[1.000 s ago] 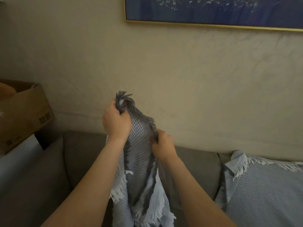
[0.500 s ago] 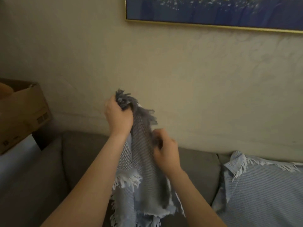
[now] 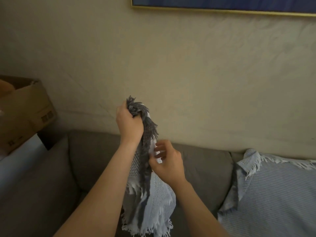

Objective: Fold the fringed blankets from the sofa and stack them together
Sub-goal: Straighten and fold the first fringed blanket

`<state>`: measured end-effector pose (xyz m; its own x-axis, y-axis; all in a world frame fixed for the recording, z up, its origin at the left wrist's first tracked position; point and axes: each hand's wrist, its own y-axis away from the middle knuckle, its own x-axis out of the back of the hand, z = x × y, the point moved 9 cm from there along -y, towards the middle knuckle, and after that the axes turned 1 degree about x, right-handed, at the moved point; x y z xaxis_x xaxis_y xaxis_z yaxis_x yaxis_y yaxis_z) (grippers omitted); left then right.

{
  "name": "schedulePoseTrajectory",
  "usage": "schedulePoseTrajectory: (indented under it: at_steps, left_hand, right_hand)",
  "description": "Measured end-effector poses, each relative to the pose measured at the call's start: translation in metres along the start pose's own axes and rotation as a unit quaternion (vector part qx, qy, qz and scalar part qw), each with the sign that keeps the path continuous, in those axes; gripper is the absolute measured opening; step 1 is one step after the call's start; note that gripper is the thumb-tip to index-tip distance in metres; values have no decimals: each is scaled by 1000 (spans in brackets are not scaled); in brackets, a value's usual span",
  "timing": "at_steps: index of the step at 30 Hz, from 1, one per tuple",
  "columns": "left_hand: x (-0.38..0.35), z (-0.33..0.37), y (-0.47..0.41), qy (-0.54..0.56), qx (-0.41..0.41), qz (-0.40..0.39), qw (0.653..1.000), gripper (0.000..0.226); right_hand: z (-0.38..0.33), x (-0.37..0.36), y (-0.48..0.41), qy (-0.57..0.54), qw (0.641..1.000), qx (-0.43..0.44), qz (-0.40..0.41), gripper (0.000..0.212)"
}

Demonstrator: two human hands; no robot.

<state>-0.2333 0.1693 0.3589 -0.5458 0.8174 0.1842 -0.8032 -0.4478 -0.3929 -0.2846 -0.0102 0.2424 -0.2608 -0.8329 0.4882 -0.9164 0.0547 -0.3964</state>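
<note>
A grey and pale-blue fringed blanket (image 3: 153, 199) hangs bunched in front of the grey sofa (image 3: 95, 151). My left hand (image 3: 129, 122) is closed around its top corner, where dark grey fringe sticks up. My right hand (image 3: 168, 164) is lower on the blanket's right edge, pinching the white edge with thumb and fingers. A second pale-blue striped fringed blanket (image 3: 273, 194) lies spread on the right part of the sofa, one corner folded over at its top left.
A cardboard box (image 3: 25, 113) stands at the left on a white surface beside the sofa arm. The beige wall rises behind the sofa, with a gold-framed blue picture (image 3: 222, 4) at the top.
My right hand has slid down the blanket's edge, away from the left hand. The left hand has kept its hold on the top corner and stayed near the same spot.
</note>
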Motion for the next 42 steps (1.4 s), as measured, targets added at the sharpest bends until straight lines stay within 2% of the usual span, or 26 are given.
schedulePoseTrajectory:
  at_steps: [4, 6, 11, 16, 18, 20, 23, 26, 31, 35, 39, 42]
  left_hand:
    - [-1, -5, 1, 7, 13, -7, 1000, 27]
    - [-1, -7, 1, 4, 16, -8, 1000, 25]
    - [0, -14, -3, 6, 21, -2, 1000, 24]
    - [5, -16, -5, 14, 23, 9, 1000, 27]
    - [4, -18, -4, 22, 29, 3, 999, 28]
    - [3, -20, -3, 31, 34, -2, 999, 30]
    - [3, -19, -2, 34, 37, -2, 999, 31]
    - [0, -17, -2, 31, 34, -4, 999, 27]
    - [-5, -22, 0, 16, 45, -5, 999, 21]
    - [-9, -22, 3, 24, 45, -13, 999, 20]
    - [-11, -22, 7, 19, 53, -14, 998, 22]
    - [-14, -18, 8, 20, 45, -19, 999, 22]
  right_hand:
    - [7, -10, 1, 57, 997, -26, -48, 53]
    - [12, -14, 1, 74, 995, -35, -57, 54]
    - [23, -25, 1, 28, 994, -20, -100, 23]
    - [42, -28, 6, 11, 991, -18, -129, 15]
    - [52, -26, 7, -11, 993, -46, -110, 19]
    - [59, -16, 9, -19, 996, -69, -52, 27]
    - [56, -4, 14, 18, 999, -26, 17, 30]
    - [45, -11, 22, 97, 994, 55, 18, 30]
    - [26, -22, 42, 205, 970, 125, 49, 10]
    - [22, -17, 51, 207, 964, 143, 84, 15]
    - [19, -26, 52, 249, 956, 143, 61, 38]
    - [17, -29, 47, 285, 951, 111, 49, 44]
